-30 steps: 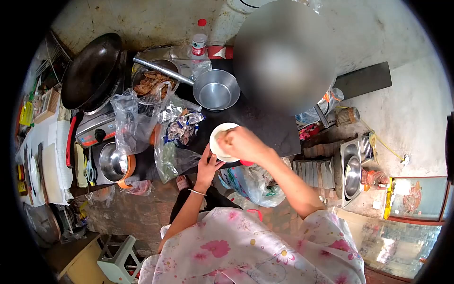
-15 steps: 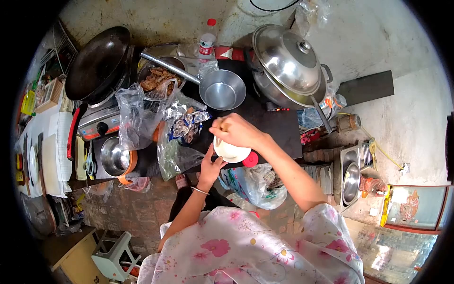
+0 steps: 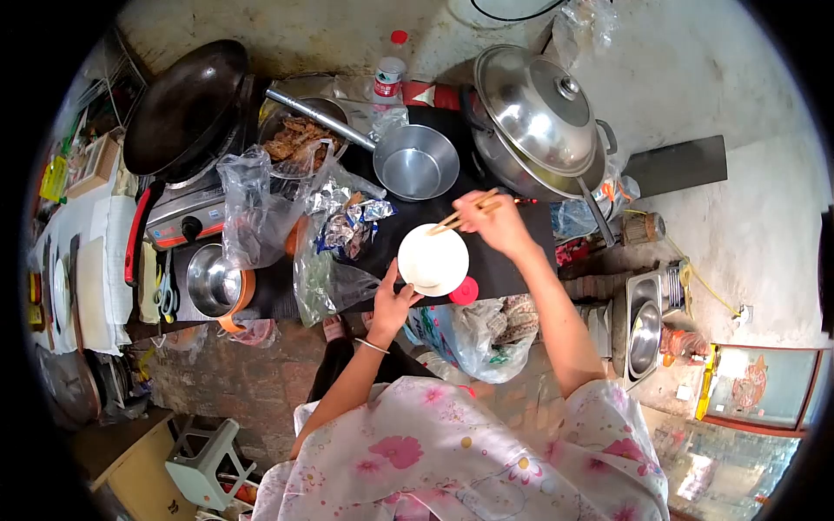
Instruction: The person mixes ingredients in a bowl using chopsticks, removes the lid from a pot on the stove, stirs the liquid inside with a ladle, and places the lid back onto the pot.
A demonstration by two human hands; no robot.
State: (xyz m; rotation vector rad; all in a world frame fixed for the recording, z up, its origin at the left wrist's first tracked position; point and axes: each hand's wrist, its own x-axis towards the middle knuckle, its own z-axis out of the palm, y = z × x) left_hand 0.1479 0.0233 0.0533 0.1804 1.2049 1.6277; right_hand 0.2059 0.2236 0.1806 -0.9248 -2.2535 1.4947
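Note:
A white bowl [image 3: 433, 260] sits near the front edge of the dark table, its inside pale. My left hand [image 3: 395, 302] grips its near rim, thumb on the edge. In my right hand [image 3: 497, 224] a pair of chopsticks [image 3: 460, 212] is held, the tips at the bowl's far rim. Close by on the right lies a red cap [image 3: 464, 291]. Behind the bowl stands a long-handled metal saucepan [image 3: 415, 162]. To the left is a crumpled foil packet [image 3: 349, 230] on a clear plastic bag [image 3: 328, 286].
A large lidded steel pot [image 3: 539, 113] stands at the back right, a ladle-like handle jutting out. On the left, a black wok [image 3: 187, 108] rests over a stove [image 3: 187, 217], near a small steel pot [image 3: 215, 282]. A bottle [image 3: 390, 74] is by the wall.
My right hand has moved right and away from over the bowl, uncovering its inside and the chopsticks. My left hand still holds the bowl.

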